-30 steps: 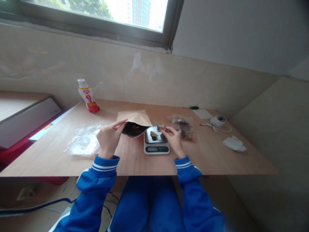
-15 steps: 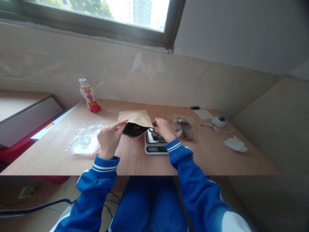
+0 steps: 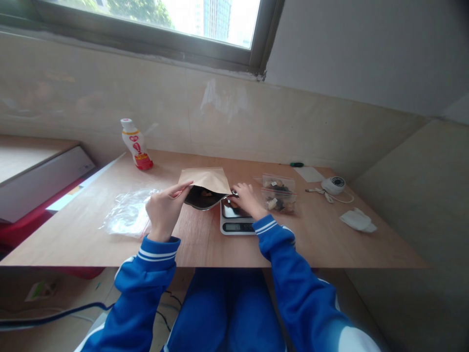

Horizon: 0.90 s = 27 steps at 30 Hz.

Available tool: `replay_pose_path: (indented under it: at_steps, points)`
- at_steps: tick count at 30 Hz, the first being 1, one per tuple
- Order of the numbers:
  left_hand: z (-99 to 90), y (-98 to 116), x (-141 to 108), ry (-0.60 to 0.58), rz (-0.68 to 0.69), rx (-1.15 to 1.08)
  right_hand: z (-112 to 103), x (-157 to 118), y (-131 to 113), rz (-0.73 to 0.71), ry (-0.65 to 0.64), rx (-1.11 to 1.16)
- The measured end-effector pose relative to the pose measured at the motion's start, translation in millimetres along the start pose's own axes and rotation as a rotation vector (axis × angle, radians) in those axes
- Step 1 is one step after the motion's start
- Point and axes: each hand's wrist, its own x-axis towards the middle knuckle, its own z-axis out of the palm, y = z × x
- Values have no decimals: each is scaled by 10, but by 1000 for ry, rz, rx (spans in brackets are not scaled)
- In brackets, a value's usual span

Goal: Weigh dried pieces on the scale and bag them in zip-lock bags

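The left hand (image 3: 163, 212) pinches the gaping paper bag (image 3: 208, 178) beside the scale (image 3: 240, 228) while the right hand (image 3: 249, 201) reaches its rim, grip unclear, seemingly calling for a steady mouth

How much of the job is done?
Started: a brown piece is inside the paper bag. The left hand holds it open; the right hand is at its edge. Probably left: whatever's on the scale, maybe the clear bags' pieces.
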Motion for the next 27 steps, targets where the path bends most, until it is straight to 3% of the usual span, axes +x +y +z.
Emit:
replay_pose_path:
  at_steps: [7, 16, 20, 27]
  points:
    - [-5, -2, 19, 11, -7, 6, -109, -28, 46, 93, 116, 362]
    - [8, -6, 24, 30, -4, -8, -309, -325, 223, 273, 316, 845]
    - [11, -7, 23, 25, -2, -22, -294, -459, 256, 313, 312, 846]
    - [11, -4, 18, 29, 0, -10, -208, -564, 187, 355, 252, 612]
